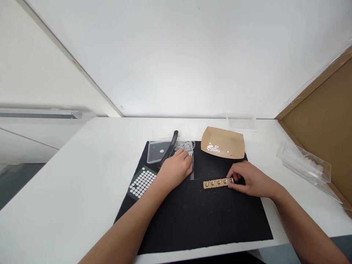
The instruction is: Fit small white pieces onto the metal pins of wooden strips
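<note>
A light-brown strip [216,184] with a row of several small shiny metal pieces lies on the black mat [209,223]. My right hand [246,178] pinches its right end between thumb and fingers. My left hand [177,167] is closed, its fingers curled down at the heap of small clear plastic pieces [184,146]; what they hold, if anything, is hidden. Just left of that hand, a curved black tool [172,145] leans across a shallow clear box [155,152]. A dark green sheet of round white stickers [143,182] lies partly behind my left forearm.
A brown paper tray [232,143] holding white bits stands at the mat's back right. Behind it is a clear container [242,123]. More clear plastic boxes [305,165] lie at the right, beside a cardboard panel [319,99]. A white wall [192,62] closes off the back.
</note>
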The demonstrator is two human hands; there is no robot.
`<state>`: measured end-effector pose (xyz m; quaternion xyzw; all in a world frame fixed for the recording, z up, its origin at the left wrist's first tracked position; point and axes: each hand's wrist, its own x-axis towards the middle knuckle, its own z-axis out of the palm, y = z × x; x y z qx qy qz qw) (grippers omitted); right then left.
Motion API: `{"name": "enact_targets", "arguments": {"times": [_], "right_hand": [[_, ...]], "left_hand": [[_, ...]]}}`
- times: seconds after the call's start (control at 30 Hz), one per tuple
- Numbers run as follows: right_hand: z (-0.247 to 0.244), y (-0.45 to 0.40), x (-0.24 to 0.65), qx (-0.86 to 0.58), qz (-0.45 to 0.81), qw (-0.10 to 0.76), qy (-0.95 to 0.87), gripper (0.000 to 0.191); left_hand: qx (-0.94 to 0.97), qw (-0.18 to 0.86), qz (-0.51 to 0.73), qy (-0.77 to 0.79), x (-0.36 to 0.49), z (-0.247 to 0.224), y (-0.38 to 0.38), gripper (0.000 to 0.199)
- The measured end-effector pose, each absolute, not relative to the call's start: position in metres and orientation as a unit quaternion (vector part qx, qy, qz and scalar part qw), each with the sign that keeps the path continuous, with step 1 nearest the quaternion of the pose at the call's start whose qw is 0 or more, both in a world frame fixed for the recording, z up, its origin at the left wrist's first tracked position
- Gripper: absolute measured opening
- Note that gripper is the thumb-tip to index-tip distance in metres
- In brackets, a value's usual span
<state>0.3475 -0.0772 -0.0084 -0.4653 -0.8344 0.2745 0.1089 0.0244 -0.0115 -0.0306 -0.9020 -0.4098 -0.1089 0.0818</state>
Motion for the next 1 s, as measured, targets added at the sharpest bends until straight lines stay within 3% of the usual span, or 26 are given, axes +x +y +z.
{"name": "enact_targets", "arguments": {"times": [0.67, 0.83, 1.0], "right_hand": [[-0.007, -0.079, 0.348, -0.46, 0.265, 0.105, -0.841, 0.012], [-0.006, -0.079, 0.35, -0.461, 0.261, 0.098, -0.842, 0.015], [0.0, -0.081, 0.358, -0.453, 0.246, 0.145, -0.844, 0.044]], "left_hand": [[-0.844, 0.025, -0.191, -0.501, 0.029, -0.031, -0.017, 0.015], [-0.834, -0.071, -0.268, -0.478, 0.029, -0.022, -0.018, 0.012], [-0.762, -0.295, -0.36, -0.45, 0.043, -0.01, -0.035, 0.008]]}}
